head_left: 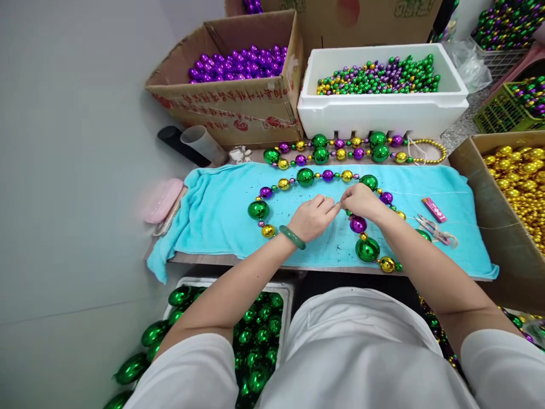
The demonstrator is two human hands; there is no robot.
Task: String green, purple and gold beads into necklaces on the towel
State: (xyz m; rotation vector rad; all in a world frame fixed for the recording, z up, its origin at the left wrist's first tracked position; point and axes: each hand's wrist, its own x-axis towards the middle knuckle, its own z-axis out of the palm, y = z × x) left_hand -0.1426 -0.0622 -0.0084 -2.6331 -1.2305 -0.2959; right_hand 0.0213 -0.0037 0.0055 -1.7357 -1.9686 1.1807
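A bead garland [305, 177] of large and small green, purple and gold balls curves across the turquoise towel [221, 210]. Its near end, with a purple ball [358, 225] and a green ball [367, 249], runs up to my fingertips. My right hand [361, 201] is closed in a pinch at that end, just above a small green bead. Pressed close beside it, my left hand [313, 217] pinches too, its fingertips meeting the right ones; what lies between them is too small to make out. Part of the garland passes under my right forearm.
Scissors [432, 228] and a small pink packet [435, 209] lie at the towel's right. Behind stand a carton [230, 108] of purple balls and a white foam box [383, 113] of small beads. A finished-looking garland [321, 155] lies before them. Gold beads fill the right carton [506, 216].
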